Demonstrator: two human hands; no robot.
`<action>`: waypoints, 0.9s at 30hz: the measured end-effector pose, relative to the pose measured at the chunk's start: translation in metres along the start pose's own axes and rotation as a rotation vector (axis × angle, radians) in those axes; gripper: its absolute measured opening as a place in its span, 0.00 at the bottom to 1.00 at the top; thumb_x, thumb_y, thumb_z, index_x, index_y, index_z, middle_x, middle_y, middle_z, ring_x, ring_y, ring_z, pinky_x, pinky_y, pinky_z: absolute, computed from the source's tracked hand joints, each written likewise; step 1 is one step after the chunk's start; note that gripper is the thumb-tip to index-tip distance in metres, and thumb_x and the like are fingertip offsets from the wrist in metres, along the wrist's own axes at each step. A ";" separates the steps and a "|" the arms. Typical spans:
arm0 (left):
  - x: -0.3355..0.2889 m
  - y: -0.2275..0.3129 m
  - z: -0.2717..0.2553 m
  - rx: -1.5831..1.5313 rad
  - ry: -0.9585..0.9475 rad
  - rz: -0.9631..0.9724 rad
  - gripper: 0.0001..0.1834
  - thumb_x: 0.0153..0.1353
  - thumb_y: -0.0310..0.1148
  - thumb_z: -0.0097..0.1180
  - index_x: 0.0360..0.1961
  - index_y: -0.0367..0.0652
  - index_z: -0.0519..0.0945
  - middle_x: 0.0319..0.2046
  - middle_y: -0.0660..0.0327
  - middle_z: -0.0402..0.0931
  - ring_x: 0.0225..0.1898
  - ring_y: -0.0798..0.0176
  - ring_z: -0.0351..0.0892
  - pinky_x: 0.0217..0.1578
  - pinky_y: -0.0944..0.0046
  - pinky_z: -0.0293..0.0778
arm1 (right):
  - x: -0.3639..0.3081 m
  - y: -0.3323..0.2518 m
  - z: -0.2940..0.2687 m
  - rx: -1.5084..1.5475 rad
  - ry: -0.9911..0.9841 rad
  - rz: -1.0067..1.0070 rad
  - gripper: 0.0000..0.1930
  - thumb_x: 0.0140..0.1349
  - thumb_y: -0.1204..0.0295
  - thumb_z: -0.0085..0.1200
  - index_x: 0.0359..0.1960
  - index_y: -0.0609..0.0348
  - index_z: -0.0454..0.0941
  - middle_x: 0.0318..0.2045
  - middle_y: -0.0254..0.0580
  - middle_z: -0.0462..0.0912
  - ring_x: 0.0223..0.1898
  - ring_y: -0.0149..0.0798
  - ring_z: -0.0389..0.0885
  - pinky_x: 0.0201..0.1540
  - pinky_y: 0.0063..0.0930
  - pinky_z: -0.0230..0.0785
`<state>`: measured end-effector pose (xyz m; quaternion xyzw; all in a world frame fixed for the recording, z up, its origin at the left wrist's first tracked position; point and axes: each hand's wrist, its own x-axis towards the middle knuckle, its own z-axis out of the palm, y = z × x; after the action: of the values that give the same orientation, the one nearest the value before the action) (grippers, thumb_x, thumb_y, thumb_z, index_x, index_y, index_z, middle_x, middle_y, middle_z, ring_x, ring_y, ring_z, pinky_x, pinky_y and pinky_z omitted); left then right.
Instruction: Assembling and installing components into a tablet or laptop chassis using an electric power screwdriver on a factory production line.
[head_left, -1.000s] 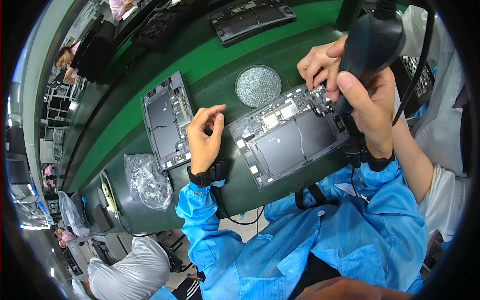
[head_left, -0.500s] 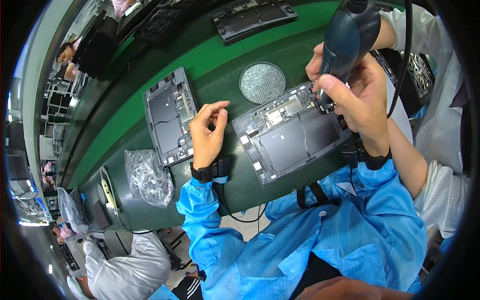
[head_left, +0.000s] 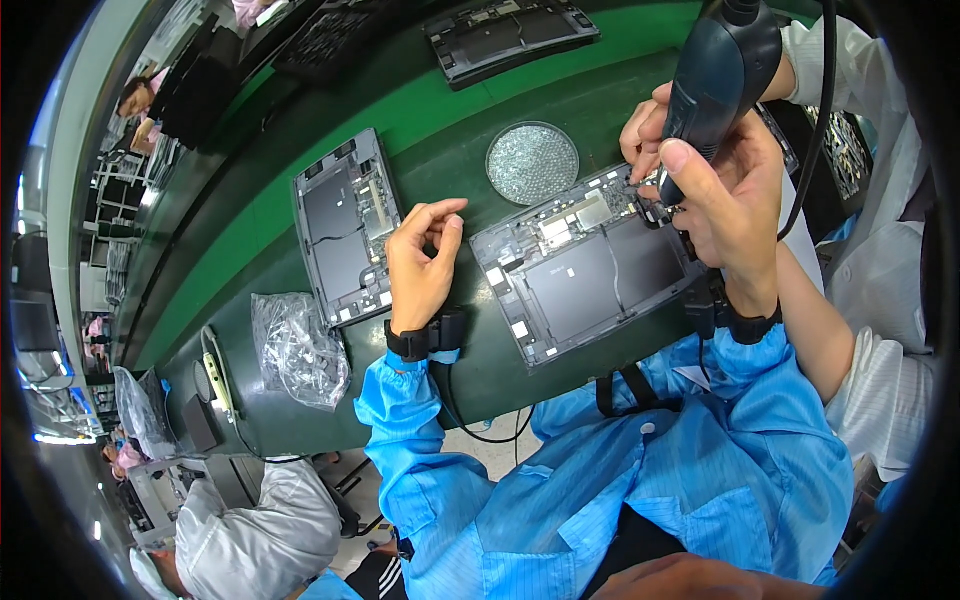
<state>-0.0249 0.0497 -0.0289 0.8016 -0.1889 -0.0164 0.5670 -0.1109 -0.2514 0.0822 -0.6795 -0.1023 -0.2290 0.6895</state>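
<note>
My right hand (head_left: 740, 200) is wrapped round a dark electric screwdriver (head_left: 715, 85), thumb along its lower end. The screwdriver's tip points down at the upper right corner of an opened device (head_left: 600, 285), showing a black battery and circuit board; the hand hides the exact contact point. My left hand (head_left: 425, 265) hovers between this device and a second opened one (head_left: 345, 225), its fingers loosely curled and thumb apart from the index finger; I see nothing in it. Beyond my right hand, a co-worker's fingers (head_left: 645, 130) reach to the same corner of the device.
A round clear dish (head_left: 532, 163) of small shiny pieces stands behind the device. Another opened device (head_left: 515, 40) lies at the far side. A crumpled clear plastic bag (head_left: 300, 350) and a pale green pen-like tool (head_left: 218, 385) lie left. The screwdriver's cord (head_left: 822, 130) hangs at right.
The screwdriver and my right hand have shifted slightly right. The co-worker's fingers now show more, close to the device's corner. My left hand keeps nearly the same pose.
</note>
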 end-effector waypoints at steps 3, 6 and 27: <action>-0.001 0.000 -0.001 0.005 -0.004 0.000 0.11 0.71 0.24 0.59 0.51 0.34 0.85 0.37 0.68 0.77 0.37 0.76 0.75 0.41 0.74 0.72 | -0.001 -0.001 0.002 0.005 0.001 -0.004 0.22 0.63 0.73 0.67 0.57 0.67 0.76 0.41 0.39 0.86 0.44 0.27 0.81 0.51 0.24 0.73; 0.000 -0.001 0.000 -0.001 -0.007 -0.004 0.11 0.71 0.24 0.59 0.51 0.34 0.85 0.37 0.68 0.77 0.37 0.76 0.75 0.41 0.74 0.71 | -0.002 -0.003 0.005 -0.003 0.026 0.039 0.23 0.63 0.73 0.67 0.58 0.66 0.76 0.42 0.39 0.86 0.44 0.27 0.81 0.52 0.23 0.72; 0.000 0.002 0.001 0.005 0.013 0.031 0.10 0.69 0.25 0.59 0.49 0.34 0.86 0.33 0.67 0.76 0.32 0.76 0.72 0.35 0.73 0.69 | -0.005 -0.005 0.012 0.007 0.031 0.056 0.20 0.64 0.74 0.66 0.56 0.66 0.77 0.42 0.38 0.86 0.43 0.26 0.81 0.49 0.22 0.73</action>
<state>-0.0258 0.0483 -0.0277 0.8001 -0.1977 -0.0018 0.5663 -0.1157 -0.2390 0.0852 -0.6761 -0.0733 -0.2195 0.6996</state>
